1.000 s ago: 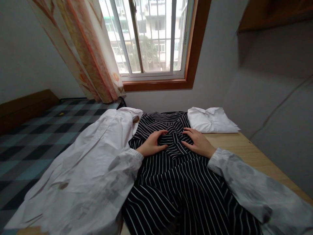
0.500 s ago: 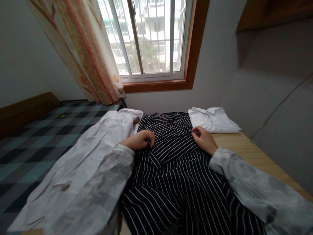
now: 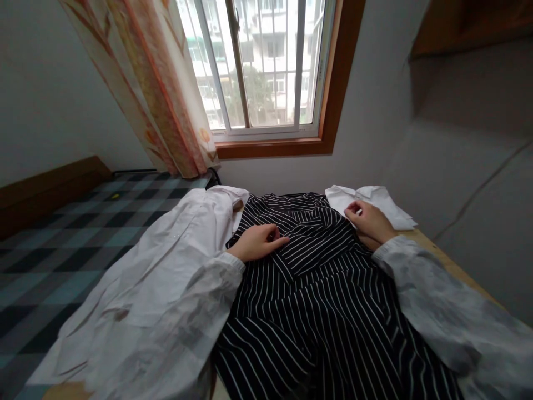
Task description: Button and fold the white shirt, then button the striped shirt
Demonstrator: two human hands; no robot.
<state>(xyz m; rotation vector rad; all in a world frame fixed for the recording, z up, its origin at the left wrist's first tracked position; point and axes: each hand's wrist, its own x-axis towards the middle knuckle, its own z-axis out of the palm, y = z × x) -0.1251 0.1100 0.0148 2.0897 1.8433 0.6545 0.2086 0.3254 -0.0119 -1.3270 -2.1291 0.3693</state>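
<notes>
A black garment with thin white stripes point(image 3: 320, 300) lies spread in front of me, with crossing folds over its upper part. My left hand point(image 3: 260, 242) rests over its upper left side, fingers loosely curled with a gap between thumb and forefinger. At the garment's upper right edge, my right hand point(image 3: 370, 221) has thumb and forefinger pinched together at the cloth; the other fingers are partly hidden. A white shirt point(image 3: 166, 250) lies along the left, partly under my left sleeve. Behind my right hand sits a folded white shirt point(image 3: 385, 203).
The wooden table point(image 3: 453, 264) shows along the right. A bed with a checked cover point(image 3: 104, 233) stands to the left. Beyond are a window point(image 3: 270, 78), a patterned curtain point(image 3: 158, 94) and the wall. A wooden shelf point(image 3: 478, 33) hangs at upper right.
My right hand has moved right, and the garment's upper right edge has spread outward with it. My left hand has shifted right over the stripes, its fingers less curled. The view has shifted slightly.
</notes>
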